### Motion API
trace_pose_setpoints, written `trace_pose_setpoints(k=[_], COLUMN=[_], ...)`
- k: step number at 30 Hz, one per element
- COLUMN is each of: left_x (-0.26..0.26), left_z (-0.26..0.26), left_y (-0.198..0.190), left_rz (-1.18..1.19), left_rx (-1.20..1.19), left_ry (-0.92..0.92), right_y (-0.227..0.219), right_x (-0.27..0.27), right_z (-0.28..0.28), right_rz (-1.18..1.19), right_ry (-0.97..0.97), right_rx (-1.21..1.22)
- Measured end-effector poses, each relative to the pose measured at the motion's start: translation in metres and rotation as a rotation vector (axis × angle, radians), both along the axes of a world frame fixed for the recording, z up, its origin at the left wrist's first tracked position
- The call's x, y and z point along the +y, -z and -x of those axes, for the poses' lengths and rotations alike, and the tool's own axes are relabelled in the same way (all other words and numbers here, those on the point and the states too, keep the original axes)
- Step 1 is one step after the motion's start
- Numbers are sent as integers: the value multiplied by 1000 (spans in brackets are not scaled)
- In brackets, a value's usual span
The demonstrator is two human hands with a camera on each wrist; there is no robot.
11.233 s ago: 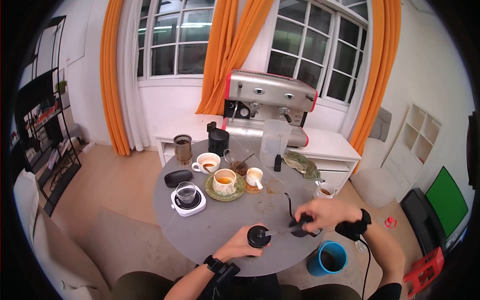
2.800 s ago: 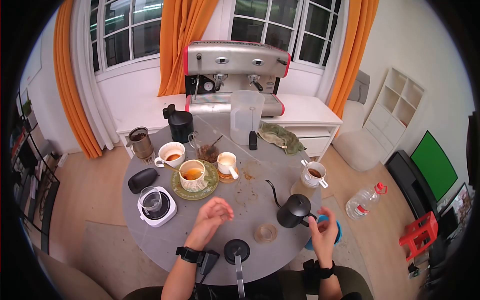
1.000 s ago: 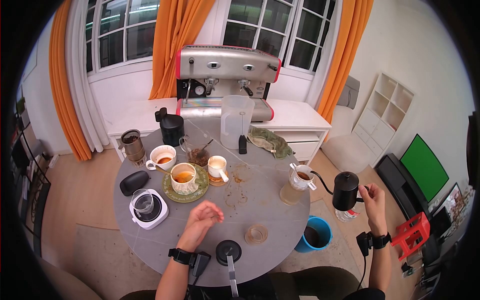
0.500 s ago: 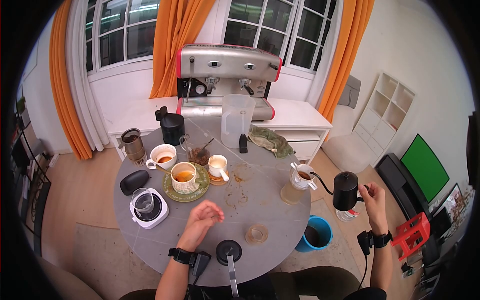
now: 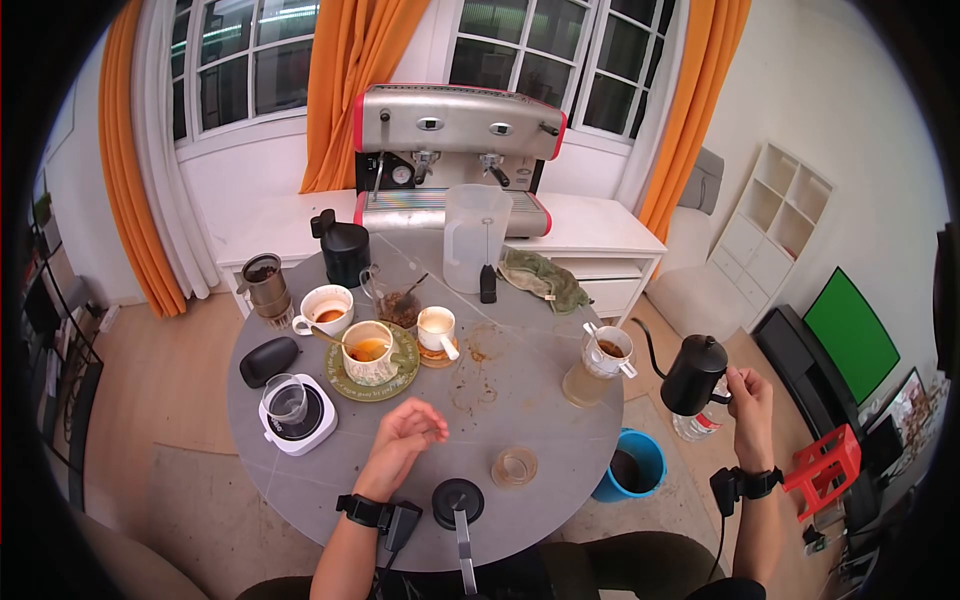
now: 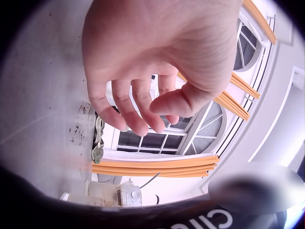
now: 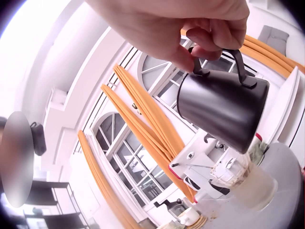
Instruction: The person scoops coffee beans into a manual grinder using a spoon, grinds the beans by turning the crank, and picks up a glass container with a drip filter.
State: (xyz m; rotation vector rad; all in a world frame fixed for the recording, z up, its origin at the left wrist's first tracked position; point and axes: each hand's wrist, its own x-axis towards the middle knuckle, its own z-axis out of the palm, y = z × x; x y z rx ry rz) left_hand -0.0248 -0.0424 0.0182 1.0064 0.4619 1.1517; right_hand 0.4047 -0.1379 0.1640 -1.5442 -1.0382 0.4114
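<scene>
Black kettle [image 5: 695, 378]: raised and tipped back since half a second ago, its spout tip moved from the dripper's rim to just above and beside it.
Right hand [image 5: 752, 418]: fingers curled round the kettle's handle, holding it out past the desk's edge.
White dripper [image 5: 598, 362]: sits on a glass server [image 5: 584, 388] near the desk's right edge, with dark, wet-looking contents.
Left hand [image 5: 402, 450]: fingers loosely bent, gripping nothing, above the grey desk [image 5: 330, 490].
Small glass [image 5: 514, 468]: on the desk, between the left hand and the blue bucket [image 5: 651, 482].
Progress: the dripper is filled and on its server, judging by the dark contents; the kettle is not set down. How much pouring is left cannot be told.
</scene>
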Motion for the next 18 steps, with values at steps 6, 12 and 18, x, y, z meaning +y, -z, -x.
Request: trace_pose_setpoints(k=[6, 12, 18], left_x=[0, 1, 1], left_z=[0, 0, 1], left_y=[0, 1, 1], left_rz=[-2, -4, 4], left_rx=[2, 9, -29], left_ry=[4, 3, 2], right_y=[10, 44, 105], right_x=[-4, -10, 1], right_z=[15, 67, 109], right_rz=[-155, -146, -67], right_ry=[-179, -255, -247], right_rx=[408, 537, 471])
